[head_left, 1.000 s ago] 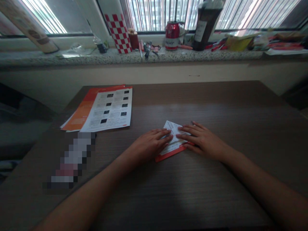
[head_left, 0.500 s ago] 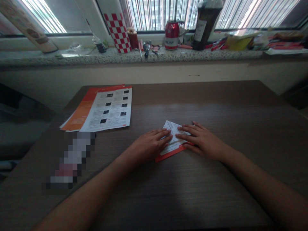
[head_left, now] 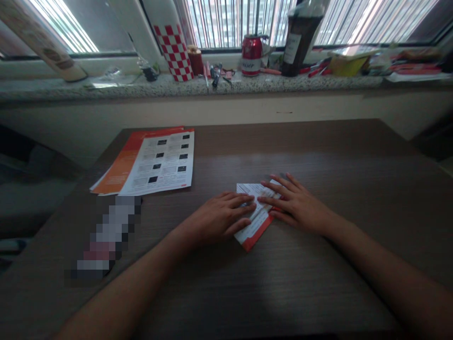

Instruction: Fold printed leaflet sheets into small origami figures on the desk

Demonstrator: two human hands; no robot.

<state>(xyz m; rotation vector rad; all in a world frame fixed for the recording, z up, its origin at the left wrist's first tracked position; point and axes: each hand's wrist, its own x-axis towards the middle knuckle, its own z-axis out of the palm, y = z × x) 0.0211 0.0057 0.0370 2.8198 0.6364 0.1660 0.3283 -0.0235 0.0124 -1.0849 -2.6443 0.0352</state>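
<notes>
Both left hand (head_left: pixel 219 219) and right hand (head_left: pixel 295 205) lie flat, unclenched, half hiding the folded leaflet (head_left: pixel 255 227).

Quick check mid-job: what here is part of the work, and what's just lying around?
In hand: folded white-and-orange printed paper, pressed flat under left hand and right hand, on dark wooden table.
Lying about: orange-and-white leaflet stack; on the sill, red drink can, dark glass bottle, red-and-white checked cup.
</notes>
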